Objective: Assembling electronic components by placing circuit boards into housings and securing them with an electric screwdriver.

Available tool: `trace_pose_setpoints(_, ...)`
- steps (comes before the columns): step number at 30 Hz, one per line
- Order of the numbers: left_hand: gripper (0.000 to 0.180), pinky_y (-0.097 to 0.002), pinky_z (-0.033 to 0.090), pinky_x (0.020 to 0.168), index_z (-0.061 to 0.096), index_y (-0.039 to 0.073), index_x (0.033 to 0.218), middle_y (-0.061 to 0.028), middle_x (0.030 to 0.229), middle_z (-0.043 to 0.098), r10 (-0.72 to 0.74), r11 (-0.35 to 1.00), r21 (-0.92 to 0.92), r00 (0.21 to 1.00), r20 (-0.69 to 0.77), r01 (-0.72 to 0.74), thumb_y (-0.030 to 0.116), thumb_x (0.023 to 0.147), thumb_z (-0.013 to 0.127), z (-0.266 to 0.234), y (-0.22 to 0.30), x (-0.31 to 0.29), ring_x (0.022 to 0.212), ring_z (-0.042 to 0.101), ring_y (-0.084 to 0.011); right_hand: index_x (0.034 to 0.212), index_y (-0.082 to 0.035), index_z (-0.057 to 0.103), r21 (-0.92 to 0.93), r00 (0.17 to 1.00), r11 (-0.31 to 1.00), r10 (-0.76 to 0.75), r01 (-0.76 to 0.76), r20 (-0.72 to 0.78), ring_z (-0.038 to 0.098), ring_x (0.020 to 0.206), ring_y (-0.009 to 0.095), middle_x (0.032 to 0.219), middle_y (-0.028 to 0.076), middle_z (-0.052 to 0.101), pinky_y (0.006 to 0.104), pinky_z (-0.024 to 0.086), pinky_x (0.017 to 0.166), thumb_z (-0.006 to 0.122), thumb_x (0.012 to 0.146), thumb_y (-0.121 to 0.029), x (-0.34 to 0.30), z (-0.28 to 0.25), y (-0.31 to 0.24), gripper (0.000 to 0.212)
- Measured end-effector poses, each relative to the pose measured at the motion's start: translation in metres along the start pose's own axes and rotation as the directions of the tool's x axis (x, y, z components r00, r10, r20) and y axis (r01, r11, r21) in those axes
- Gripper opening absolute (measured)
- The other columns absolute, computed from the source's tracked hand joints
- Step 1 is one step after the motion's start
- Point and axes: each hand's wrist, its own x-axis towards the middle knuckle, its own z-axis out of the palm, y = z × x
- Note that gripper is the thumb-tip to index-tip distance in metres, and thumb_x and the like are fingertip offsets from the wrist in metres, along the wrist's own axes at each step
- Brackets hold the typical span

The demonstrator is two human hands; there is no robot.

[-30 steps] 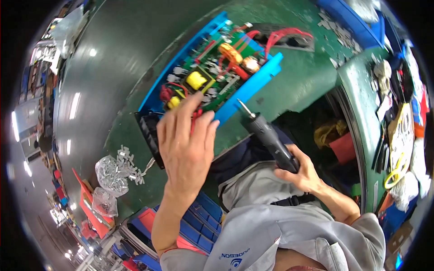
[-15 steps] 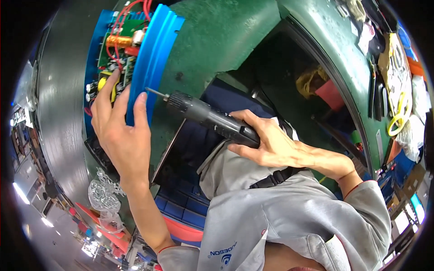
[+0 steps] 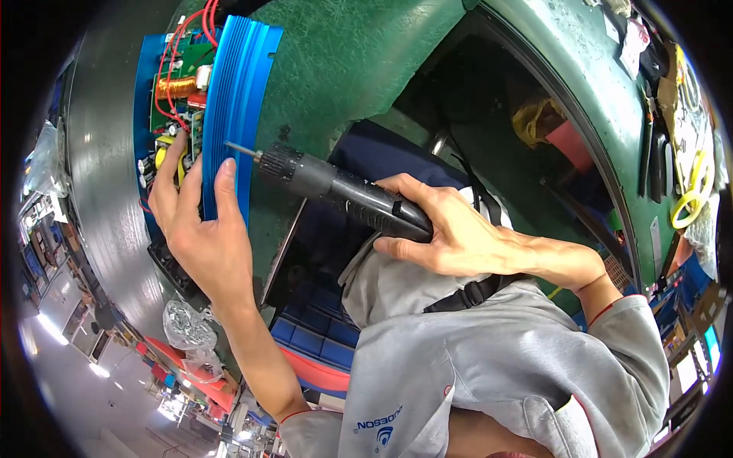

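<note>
At the upper left stands a blue ribbed metal housing (image 3: 243,95) with a circuit board (image 3: 182,84) between its walls. The board carries a copper coil, a yellow part and red wires. My left hand (image 3: 208,243) grips the near part of the housing, thumb on the outer ribbed face and fingers over the wall toward the components. In my right hand (image 3: 450,233) is a black electric screwdriver (image 3: 336,187), pointing left. Its thin bit ends at the ribbed face, just above my left thumb; a screw there cannot be made out.
A green mat (image 3: 336,69) covers the bench, beside a grey metal strip (image 3: 103,183) on the left. Crumpled clear plastic (image 3: 187,328) lies near my left forearm. Black-handled tools (image 3: 655,160) and yellow rings (image 3: 693,202) lie at the right. A dark opening cuts into the bench.
The housing has tipped slightly, and more of its ribbed face shows. My left hand and the screwdriver sit a little further left in the picture; both grips are unchanged.
</note>
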Motion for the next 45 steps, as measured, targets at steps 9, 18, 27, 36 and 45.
trace_pose_setpoints(9, 0.019, -0.0465, 0.043, 0.105, 0.073, -0.002, 0.105, -0.0123, 0.133, 0.066, -0.039, 0.999, -0.032, 0.999, -0.02, 0.039, 0.008, 0.089, 0.077, 0.002, 0.001, -0.001, 0.121, 0.057, -0.0324, 0.134, 0.0, 0.055, -0.018, 0.994, 0.996, 0.087, -0.086, 0.059, 0.063, 0.075, 0.017, 0.083, 0.008, 0.064, 0.0345, 0.049, 0.07, 0.08, 0.086, -0.021, 0.002, -0.012, -0.015, 0.058)
trace_pose_setpoints(18, 0.021, -0.0453, 0.043, 0.105, 0.073, -0.003, 0.107, -0.0123, 0.133, 0.066, -0.041, 0.997, -0.061, 0.999, -0.01, 0.04, 0.007, 0.089, 0.077, 0.003, 0.0, -0.001, 0.122, 0.057, -0.0317, 0.134, 0.008, 0.058, 0.672, 0.874, 0.577, 0.177, -0.464, 0.452, 0.057, 0.053, 0.014, 0.071, 0.008, 0.063, 0.0246, 0.047, 0.048, 0.022, 0.105, -0.07, 0.022, -0.037, 0.002, 0.091)
trace_pose_setpoints(27, 0.024, -0.0441, 0.044, 0.106, 0.073, -0.002, 0.11, -0.0131, 0.137, 0.063, -0.064, 0.99, -0.125, 0.998, -0.014, 0.062, 0.009, 0.089, 0.078, 0.002, 0.0, -0.003, 0.126, 0.056, -0.0307, 0.135, -0.001, 0.059, 0.18, 0.982, 0.971, 0.134, -0.158, 0.135, 0.062, 0.076, 0.013, 0.084, 0.006, 0.066, 0.0284, 0.05, 0.073, 0.026, 0.112, -0.053, -0.001, -0.023, 0.005, 0.067)
trace_pose_setpoints(36, 0.025, -0.0456, 0.045, 0.106, 0.073, 0.003, 0.109, -0.0142, 0.14, 0.06, -0.051, 0.975, 0.218, 0.995, 0.089, 0.031, 0.012, 0.087, 0.08, -0.035, 0.001, -0.024, 0.128, 0.055, -0.0345, 0.137, 0.005, 0.053, 0.072, 0.987, 0.997, -0.001, -0.011, 0.16, 0.067, 0.083, 0.04, 0.085, 0.026, 0.066, 0.0467, 0.049, 0.079, 0.032, 0.113, -0.043, -0.004, -0.01, -0.001, 0.057)
trace_pose_setpoints(45, 0.024, -0.0437, 0.041, 0.11, 0.073, -0.003, 0.113, -0.0197, 0.149, 0.052, -0.06, 0.998, 0.0, 0.998, 0.037, 0.06, 0.01, 0.093, 0.075, -0.016, -0.007, -0.025, 0.135, 0.05, -0.0342, 0.141, 0.003, 0.05, 0.09, 0.987, 0.995, 0.015, -0.03, 0.158, 0.059, 0.073, 0.024, 0.076, 0.014, 0.059, 0.0386, 0.046, 0.073, 0.027, 0.113, -0.043, 0.001, -0.004, 0.001, 0.058)
